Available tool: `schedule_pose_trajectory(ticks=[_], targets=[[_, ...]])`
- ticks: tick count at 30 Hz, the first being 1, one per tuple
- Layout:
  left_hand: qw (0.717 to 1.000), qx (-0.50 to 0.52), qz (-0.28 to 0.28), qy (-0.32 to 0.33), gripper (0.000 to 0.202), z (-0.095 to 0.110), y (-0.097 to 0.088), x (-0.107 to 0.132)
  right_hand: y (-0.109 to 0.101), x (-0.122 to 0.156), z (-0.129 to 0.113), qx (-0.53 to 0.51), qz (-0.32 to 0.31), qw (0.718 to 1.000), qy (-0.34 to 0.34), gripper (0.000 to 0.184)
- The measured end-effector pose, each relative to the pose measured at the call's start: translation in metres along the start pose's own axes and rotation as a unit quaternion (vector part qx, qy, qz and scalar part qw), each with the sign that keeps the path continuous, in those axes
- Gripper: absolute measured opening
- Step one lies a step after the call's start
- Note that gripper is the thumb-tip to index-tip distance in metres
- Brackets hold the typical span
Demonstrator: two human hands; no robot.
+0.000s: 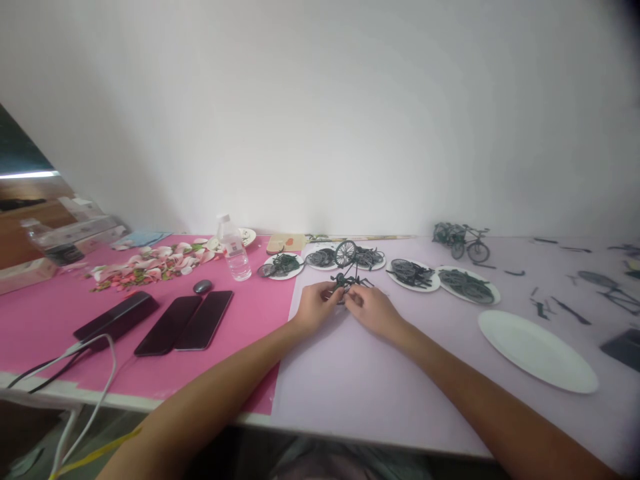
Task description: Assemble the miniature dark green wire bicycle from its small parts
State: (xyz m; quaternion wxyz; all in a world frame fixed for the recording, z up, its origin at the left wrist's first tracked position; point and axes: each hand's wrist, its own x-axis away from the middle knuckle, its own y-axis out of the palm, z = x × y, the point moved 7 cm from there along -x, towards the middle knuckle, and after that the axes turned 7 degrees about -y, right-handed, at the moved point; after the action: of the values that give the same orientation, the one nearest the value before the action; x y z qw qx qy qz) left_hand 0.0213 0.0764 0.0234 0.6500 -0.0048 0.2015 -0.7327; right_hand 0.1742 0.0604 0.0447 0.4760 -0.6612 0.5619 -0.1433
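Note:
Both my hands meet over the pale mat near the table's middle. My left hand [314,305] and my right hand [373,309] pinch a small dark model bicycle frame [347,275], whose spoked wheel [345,253] stands up above my fingers. Fingers of both hands are curled closed around its lower parts. Behind it several white plates [413,275] hold dark bicycle parts. A finished model bicycle [469,243] stands at the back right.
An empty white plate [537,349] lies at the right. Two phones [186,323], a power bank [118,317] with cables, a mouse [203,287], a water bottle [233,249] and a pile of flower petals [153,263] sit on the pink mat at the left. Loose dark parts [570,308] lie far right.

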Motion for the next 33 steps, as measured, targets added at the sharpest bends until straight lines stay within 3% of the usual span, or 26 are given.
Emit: schedule_pose_trajectory(ticks=[8, 19, 25, 33], targets=[[1.0, 0.013, -0.006, 0.008, 0.04, 0.004, 0.0, 0.001, -0.001, -0.001, 0.002, 0.011, 0.007, 1.0, 0.003, 0.023], [0.997, 0.069, -0.016, -0.013, 0.041, -0.011, 0.006, -0.003, -0.002, 0.0, -0.003, 0.062, 0.001, 0.998, -0.011, 0.02], [0.998, 0.056, -0.024, 0.0, 0.034, -0.004, 0.007, -0.001, -0.003, -0.001, -0.006, 0.089, -0.007, 0.996, -0.026, 0.019], [0.999, 0.04, -0.012, 0.009, 0.022, -0.008, 0.008, -0.001, 0.0, -0.001, -0.004, 0.113, -0.031, 0.993, -0.026, 0.033]])
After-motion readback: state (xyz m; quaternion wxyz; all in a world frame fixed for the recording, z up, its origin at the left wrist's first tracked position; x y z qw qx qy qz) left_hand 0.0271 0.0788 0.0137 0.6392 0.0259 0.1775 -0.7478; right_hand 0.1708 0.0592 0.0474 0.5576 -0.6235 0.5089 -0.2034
